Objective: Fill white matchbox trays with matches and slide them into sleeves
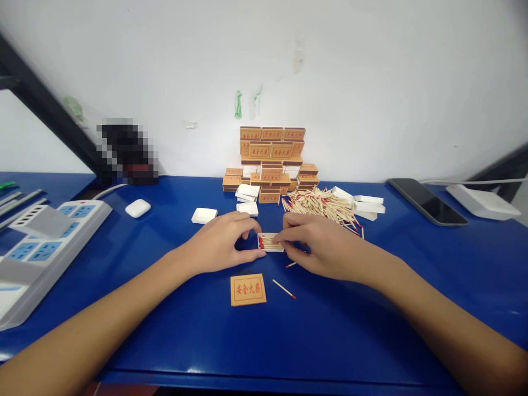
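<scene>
A white matchbox tray [272, 249] filled with red-tipped matches [270, 242] lies on the blue table between my hands. My left hand [225, 239] curls round its left end, thumb at the near corner and fingers at the far side. Over the right end, my right hand [315, 242] is closed, its fingertips on the matches; they partly hide that end. Nearer to me lies a flat orange matchbox sleeve [248, 290] with red characters. A single match [284, 289] rests to its right, and another match [291, 265] pokes out under my right hand.
Stacked matchboxes [271, 151] stand against the wall. Beside them are a heap of loose matches [319, 203] and white trays [204, 215]. A power strip [61, 236] and a white earbud case [137, 208] lie left; a phone [427, 202] and white device [482, 202] lie right.
</scene>
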Demonstrator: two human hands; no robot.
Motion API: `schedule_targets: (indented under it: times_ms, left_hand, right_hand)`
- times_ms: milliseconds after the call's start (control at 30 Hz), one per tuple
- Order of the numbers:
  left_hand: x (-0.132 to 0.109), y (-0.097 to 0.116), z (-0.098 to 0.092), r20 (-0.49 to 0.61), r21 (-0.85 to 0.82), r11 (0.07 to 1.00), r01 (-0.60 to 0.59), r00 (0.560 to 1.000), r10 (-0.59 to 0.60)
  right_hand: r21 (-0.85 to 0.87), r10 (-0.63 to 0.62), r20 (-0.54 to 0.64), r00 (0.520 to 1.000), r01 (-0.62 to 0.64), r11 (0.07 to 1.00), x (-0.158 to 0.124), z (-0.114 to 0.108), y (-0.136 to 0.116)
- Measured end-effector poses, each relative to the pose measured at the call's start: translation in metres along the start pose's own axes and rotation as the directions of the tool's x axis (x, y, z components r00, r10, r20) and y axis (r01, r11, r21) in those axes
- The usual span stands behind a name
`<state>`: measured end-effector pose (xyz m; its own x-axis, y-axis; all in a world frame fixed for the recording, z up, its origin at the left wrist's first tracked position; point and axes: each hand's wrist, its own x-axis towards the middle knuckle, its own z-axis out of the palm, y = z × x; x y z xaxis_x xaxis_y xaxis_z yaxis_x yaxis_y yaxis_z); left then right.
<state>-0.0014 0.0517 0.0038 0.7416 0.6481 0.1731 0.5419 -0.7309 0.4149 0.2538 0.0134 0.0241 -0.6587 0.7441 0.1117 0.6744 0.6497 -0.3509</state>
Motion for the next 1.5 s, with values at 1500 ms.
schedule_targets:
  times_ms: [1500]
  left_hand:
    - [0.000, 0.000, 0.002, 0.004, -0.002, 1.000, -0.002, 1.000, 0.002]
  right_hand:
    - [0.128, 0.204, -0.057, 0.977, -0.196, 0.972, 0.016, 0.015, 0.001]
